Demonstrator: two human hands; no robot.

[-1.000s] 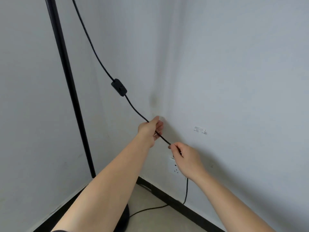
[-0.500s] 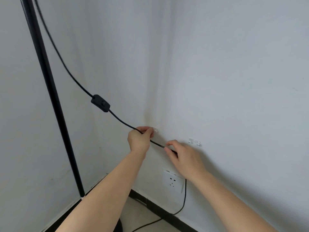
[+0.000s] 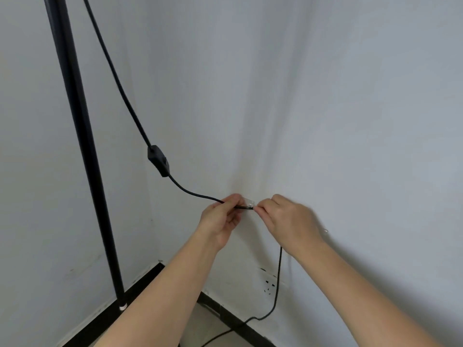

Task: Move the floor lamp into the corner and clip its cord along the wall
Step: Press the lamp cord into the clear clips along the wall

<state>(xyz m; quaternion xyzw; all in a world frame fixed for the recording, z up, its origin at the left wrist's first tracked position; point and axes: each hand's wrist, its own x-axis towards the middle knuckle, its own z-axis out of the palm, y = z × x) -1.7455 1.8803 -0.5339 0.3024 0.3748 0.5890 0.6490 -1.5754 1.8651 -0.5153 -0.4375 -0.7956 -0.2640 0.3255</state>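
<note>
Both hands pinch the lamp cord (image 3: 198,195) either side of the clear wall clip (image 3: 249,203): left hand (image 3: 220,221), right hand (image 3: 288,221). I'd keep it taut and press straight in.

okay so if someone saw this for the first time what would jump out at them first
Two hands, the left hand and right hand, pinch a black cord at a clear clip on the wall near the corner. To the left, the lamp pole stands, the cord's inline switch hanging beside it.
</note>
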